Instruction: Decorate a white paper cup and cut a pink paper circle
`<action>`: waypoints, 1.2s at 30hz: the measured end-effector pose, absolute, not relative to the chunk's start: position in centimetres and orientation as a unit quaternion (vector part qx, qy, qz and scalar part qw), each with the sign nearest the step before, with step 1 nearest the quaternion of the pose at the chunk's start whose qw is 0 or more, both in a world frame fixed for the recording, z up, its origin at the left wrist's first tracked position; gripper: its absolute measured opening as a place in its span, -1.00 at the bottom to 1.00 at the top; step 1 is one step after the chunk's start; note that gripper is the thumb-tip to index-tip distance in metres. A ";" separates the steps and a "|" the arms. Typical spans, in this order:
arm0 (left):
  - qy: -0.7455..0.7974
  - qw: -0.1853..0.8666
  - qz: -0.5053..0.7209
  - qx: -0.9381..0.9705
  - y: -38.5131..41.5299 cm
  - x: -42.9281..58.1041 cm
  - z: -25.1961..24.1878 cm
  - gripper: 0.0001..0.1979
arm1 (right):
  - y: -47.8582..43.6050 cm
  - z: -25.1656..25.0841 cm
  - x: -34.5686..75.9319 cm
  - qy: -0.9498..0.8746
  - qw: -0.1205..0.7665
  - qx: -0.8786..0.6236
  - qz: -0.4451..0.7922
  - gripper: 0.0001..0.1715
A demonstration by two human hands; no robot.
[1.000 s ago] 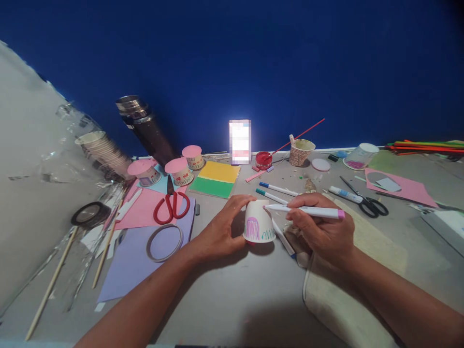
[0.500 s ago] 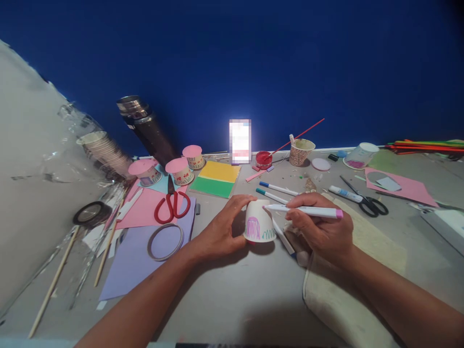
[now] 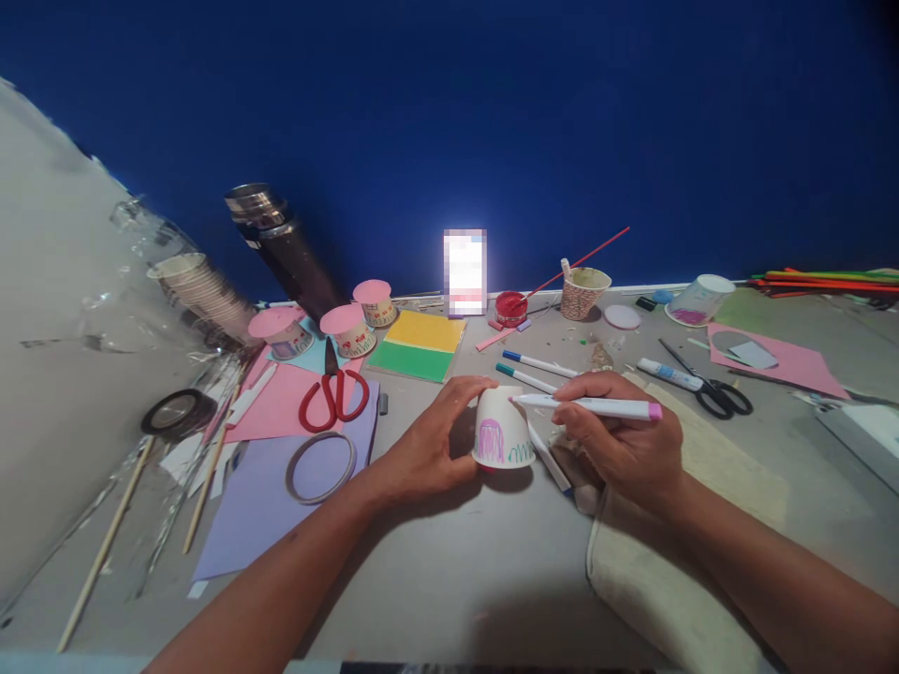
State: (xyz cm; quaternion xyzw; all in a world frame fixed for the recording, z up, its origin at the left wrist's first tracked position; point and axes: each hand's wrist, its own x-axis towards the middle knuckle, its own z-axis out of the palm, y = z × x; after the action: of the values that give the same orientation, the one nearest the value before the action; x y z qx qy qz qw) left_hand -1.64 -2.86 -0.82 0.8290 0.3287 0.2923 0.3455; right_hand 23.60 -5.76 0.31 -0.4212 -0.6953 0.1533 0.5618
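A white paper cup (image 3: 504,426) is upside down on the table, with a purple arched shape and green zigzag lines drawn near its rim. My left hand (image 3: 439,435) grips it from the left side, thumb low and fingers near its base. In my right hand (image 3: 618,435) is a white marker with a pink end (image 3: 608,407), its tip at the cup's upper right side. Blue-capped and teal-capped markers (image 3: 537,363) lie behind the cup. Another white marker (image 3: 552,459) rests just right of it, partly hidden by my right hand.
Pink-topped decorated cups (image 3: 349,332), red-handled scissors (image 3: 333,398), coloured paper (image 3: 271,501) and a tape roll (image 3: 321,468) lie left. A tall flask (image 3: 295,253) stands behind them. Rightward are a beige cloth (image 3: 653,571), black scissors (image 3: 723,401) and a glue tube (image 3: 667,375). A paint pot (image 3: 511,309) holds a brush.
Hardly anything differs. The marker in my right hand has shifted very slightly, its tip staying at the cup; my left hand keeps its grip.
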 end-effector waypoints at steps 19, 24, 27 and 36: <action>0.330 0.335 0.293 0.833 -2.8 -1.8 -1.5 -0.27 | -5.7 0.8 23.8 -0.731 0.542 -0.382 0.161 -0.87; 0.340 0.352 0.284 0.825 -2.9 -1.8 -1.2 -0.23 | -5.9 0.7 23.7 -0.704 0.558 -0.407 0.165 -0.90; 0.337 0.355 0.288 0.823 -2.9 -1.7 -1.0 -0.25 | -5.9 0.6 23.7 -0.696 0.565 -0.416 0.153 -0.90; 0.340 0.374 0.285 0.815 -3.1 -1.5 -0.7 -0.26 | -5.8 0.6 23.7 -0.701 0.563 -0.412 0.149 -0.90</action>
State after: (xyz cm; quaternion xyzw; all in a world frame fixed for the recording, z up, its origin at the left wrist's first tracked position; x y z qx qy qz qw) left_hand -1.53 -3.05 -0.67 0.8149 0.3396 0.2847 0.3735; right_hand 23.74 -5.84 0.62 -0.4116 -0.7011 0.1490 0.5630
